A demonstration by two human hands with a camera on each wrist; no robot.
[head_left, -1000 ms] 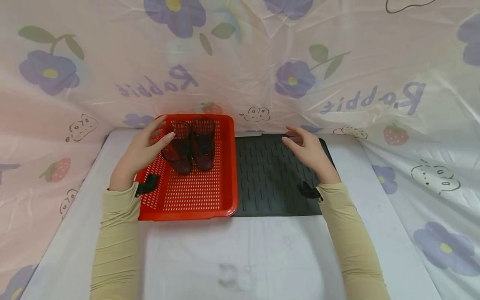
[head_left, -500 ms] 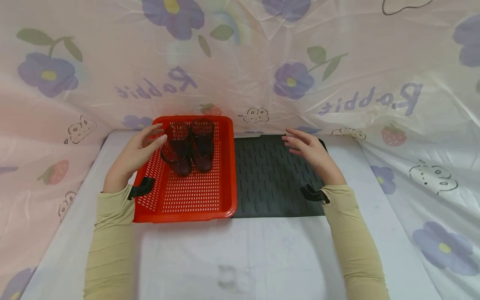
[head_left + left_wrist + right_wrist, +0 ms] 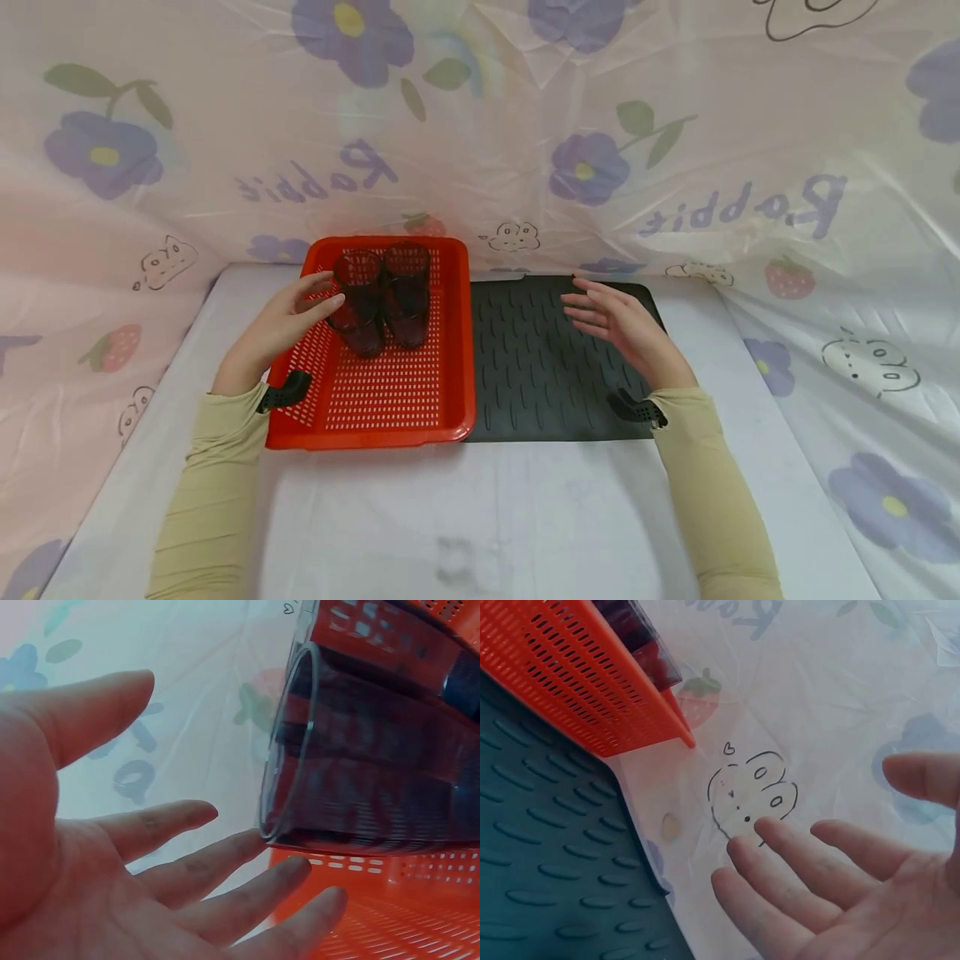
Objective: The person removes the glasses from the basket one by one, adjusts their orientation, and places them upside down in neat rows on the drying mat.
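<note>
Several dark, see-through drinking glasses [image 3: 365,336] stand close together at the back of a red perforated basket [image 3: 382,400]. Over the basket's left rim is my left hand [image 3: 281,329], thumb and fingers apart and holding nothing. In the left wrist view, its fingertips come right up to the rim of the nearest glass [image 3: 375,772]. My right hand [image 3: 630,329] hovers above the right part of a dark grey ridged mat [image 3: 551,367], palm turned inward. The right wrist view shows its fingers [image 3: 817,862] spread and relaxed, with nothing between them.
The basket stands against the mat's left side on a white-covered table [image 3: 480,517]. A printed curtain [image 3: 480,125] with flowers and rabbits hangs close behind and along both sides. Each wrist wears a black camera strap [image 3: 288,392].
Both hands have drawn slightly nearer to the body. The right hand's fingers have straightened and spread. The glasses, basket and mat stay where they were; the head view has tilted a little.
</note>
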